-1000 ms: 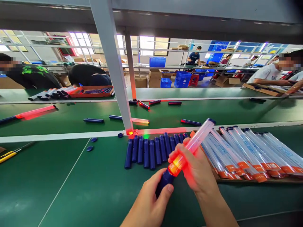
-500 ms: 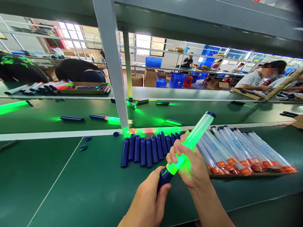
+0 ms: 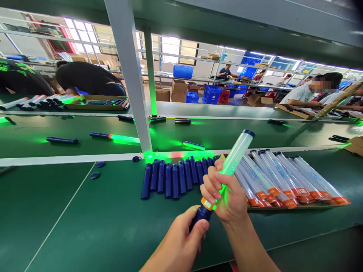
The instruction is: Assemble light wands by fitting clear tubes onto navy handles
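Note:
A traffic-wand-like light stick (image 3: 236,153) slants up to the right between my hands, its tube glowing green. My left hand (image 3: 188,230) is closed around the dark blue handle at the lower end. Wrapped round the tube just above the orange band (image 3: 208,203) is my right hand (image 3: 222,190). The handle and tube meet at the band, partly covered by fingers. Beyond my hands, several dark blue handles (image 3: 168,181) lie side by side on the green bench. To the right, several clear tubes (image 3: 279,173) with orange bands are heaped in a shallow cardboard tray (image 3: 286,209).
Small blue caps (image 3: 95,175) lie at the left. A grey post (image 3: 129,75) rises at the bench's far edge. Past it, loose handles (image 3: 62,140) and a lit light stick (image 3: 121,138) lie on a green conveyor belt (image 3: 164,141). Several people sit farther off.
Handles and the lit light stick on the belt have shifted left. My hands keep hold of the light stick; its tube looks dimmer near the band, where the orange now shows.

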`<state>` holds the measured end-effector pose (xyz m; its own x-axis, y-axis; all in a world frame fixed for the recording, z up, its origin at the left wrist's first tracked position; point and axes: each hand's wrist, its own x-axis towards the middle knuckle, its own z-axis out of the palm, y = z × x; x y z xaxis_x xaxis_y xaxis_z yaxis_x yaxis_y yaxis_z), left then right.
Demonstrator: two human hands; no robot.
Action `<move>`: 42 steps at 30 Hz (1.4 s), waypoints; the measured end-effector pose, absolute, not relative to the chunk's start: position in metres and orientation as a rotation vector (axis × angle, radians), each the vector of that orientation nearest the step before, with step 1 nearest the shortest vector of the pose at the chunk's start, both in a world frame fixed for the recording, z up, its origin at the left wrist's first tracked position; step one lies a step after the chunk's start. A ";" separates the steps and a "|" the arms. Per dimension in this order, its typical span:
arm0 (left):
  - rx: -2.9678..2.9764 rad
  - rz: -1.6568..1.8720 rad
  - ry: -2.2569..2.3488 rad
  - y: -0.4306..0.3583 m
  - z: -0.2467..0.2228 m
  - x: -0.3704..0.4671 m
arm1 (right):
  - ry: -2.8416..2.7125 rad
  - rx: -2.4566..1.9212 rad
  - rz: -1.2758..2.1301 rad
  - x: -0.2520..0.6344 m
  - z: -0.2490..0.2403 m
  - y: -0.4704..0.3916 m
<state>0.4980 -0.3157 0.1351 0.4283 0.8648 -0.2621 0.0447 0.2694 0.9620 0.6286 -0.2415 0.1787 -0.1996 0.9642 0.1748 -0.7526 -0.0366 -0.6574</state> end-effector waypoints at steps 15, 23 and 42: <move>1.285 0.832 1.133 -0.313 0.158 0.511 | -0.537 -0.460 1.292 0.633 0.193 -0.247; 1.459 0.791 1.170 -0.312 0.171 0.505 | -0.598 -0.488 1.368 0.630 0.192 -0.243; 0.964 0.766 0.878 -0.316 0.146 0.511 | -0.547 -0.394 1.477 0.637 0.188 -0.239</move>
<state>0.5115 -0.3160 0.1465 0.4406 0.8544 -0.2754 -0.1572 0.3755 0.9134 0.6369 -0.2390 0.1884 0.0088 0.9945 0.1043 -0.8225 0.0665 -0.5648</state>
